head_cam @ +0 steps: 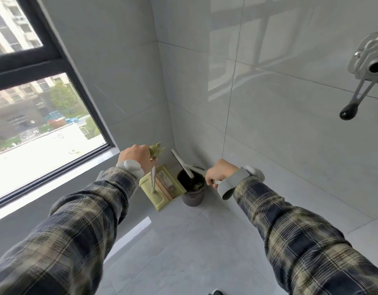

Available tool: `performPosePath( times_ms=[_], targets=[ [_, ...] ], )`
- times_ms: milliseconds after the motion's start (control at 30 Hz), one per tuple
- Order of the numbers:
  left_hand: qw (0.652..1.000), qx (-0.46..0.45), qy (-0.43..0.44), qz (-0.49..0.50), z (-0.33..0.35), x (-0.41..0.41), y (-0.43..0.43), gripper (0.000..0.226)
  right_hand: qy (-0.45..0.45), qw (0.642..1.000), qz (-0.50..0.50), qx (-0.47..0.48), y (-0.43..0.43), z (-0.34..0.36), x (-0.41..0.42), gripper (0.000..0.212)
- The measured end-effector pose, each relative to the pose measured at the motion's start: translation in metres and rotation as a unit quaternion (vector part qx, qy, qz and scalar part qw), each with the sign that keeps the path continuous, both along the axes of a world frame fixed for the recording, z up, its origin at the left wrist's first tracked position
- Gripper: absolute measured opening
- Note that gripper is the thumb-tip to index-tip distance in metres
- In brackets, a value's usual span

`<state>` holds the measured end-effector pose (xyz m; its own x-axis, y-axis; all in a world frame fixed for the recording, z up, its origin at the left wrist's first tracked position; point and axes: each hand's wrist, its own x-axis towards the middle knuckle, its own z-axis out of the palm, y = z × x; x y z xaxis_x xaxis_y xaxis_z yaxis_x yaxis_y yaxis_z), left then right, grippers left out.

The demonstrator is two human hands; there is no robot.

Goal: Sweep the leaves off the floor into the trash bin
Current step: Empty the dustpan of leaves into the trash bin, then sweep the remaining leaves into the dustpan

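My left hand [137, 156] grips the top of the handle of a pale green dustpan [160, 188], which is raised and tilted with its mouth against the rim of a small dark trash bin [193, 196] in the corner of the floor. Brownish leaves lie inside the bin. My right hand [221, 172] grips the handle of a small broom [179, 159]; its dark bristle head points up and back over the bin, near the wall corner. Both forearms wear plaid sleeves and grey wrist bands.
Grey tiled walls meet in a corner right behind the bin. A large dark-framed window [45, 67] with a sill runs along the left. A metal crank handle [364, 75] juts from the right wall. Grey floor tiles [183, 252] stretch toward me.
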<state>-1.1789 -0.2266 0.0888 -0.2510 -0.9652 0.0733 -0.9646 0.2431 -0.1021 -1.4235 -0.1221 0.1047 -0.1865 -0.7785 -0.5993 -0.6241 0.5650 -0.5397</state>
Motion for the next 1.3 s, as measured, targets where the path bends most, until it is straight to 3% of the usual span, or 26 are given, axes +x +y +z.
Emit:
performPosePath(
  times_ms=[200,300,433,600,767,867,1067,1100,1133,1300],
  targets=[
    [0.989,0.075,0.069,0.107,0.000,0.092,0.046,0.028,0.045,0.994,0.096,-0.002,-0.002,0.004,0.109,0.016],
    [0.971,0.097,0.125,0.179,-0.010,0.153,0.081,0.023,0.041,0.991,0.129,-0.003,0.007,-0.003,0.166,0.006],
    [0.932,0.131,0.187,0.282,-0.042,0.241,0.158,0.027,0.009,0.985,0.167,0.041,0.032,-0.038,0.254,0.018],
    [0.885,0.152,0.205,0.390,-0.083,0.316,0.238,0.029,0.008,0.970,0.230,0.072,0.063,-0.080,0.337,0.010],
    [0.856,0.167,0.209,0.441,-0.113,0.351,0.290,0.028,-0.002,0.948,0.301,0.098,0.090,-0.105,0.390,0.018],
    [0.843,0.178,0.203,0.466,-0.130,0.370,0.324,0.027,0.026,0.925,0.362,0.113,0.101,-0.121,0.420,0.011],
    [0.751,0.195,0.231,0.587,-0.150,0.396,0.391,0.031,0.013,0.865,0.478,0.150,0.122,-0.142,0.484,0.024],
    [0.728,0.203,0.237,0.611,-0.149,0.397,0.404,0.032,0.030,0.844,0.513,0.153,0.126,-0.146,0.497,0.023],
    [0.723,0.213,0.241,0.611,-0.147,0.395,0.405,0.034,0.042,0.842,0.520,0.141,0.127,-0.146,0.498,0.022],
    [0.629,0.205,0.285,0.694,-0.148,0.391,0.461,0.043,0.055,0.795,0.587,0.146,0.157,-0.159,0.547,0.021]
  ],
)
